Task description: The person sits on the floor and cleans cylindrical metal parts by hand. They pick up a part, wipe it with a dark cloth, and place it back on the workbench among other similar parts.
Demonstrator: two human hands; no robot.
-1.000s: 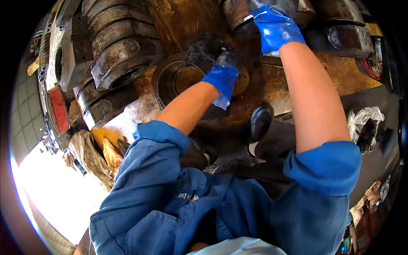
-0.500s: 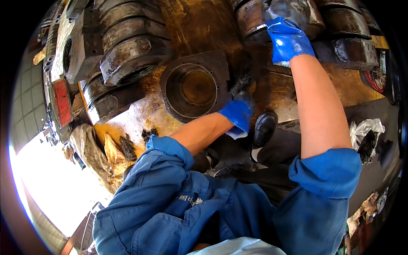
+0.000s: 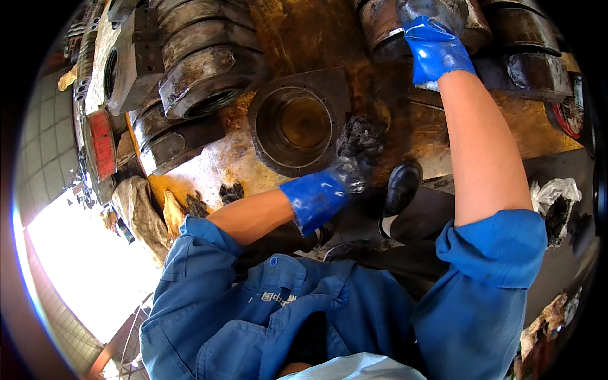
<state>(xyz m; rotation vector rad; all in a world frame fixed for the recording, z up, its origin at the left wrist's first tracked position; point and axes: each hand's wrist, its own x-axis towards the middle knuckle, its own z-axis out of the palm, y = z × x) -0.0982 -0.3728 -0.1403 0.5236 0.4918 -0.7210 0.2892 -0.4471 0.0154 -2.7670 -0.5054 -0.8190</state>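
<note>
Step in hand, as judged: wiping grime from a heavy machine casting.

- Left hand (image 3: 345, 177), blue glove: closing around one dark greasy rag wad (image 3: 361, 136), which is lying against the oily yellow-brown surface (image 3: 405, 136), just right of the bore.
- Right hand (image 3: 434, 38), blue glove: resting on one rusty cylinder (image 3: 386, 25); whether it is gripping cannot be told.
- Square flange with round bore (image 3: 297, 123): one.
- Grey bearing-cap blocks (image 3: 202, 76), upper left: about three showing.
- Black shoe (image 3: 400, 190): one in view.

Next move probably calls for firm rag pressure around the bore rim.
</note>
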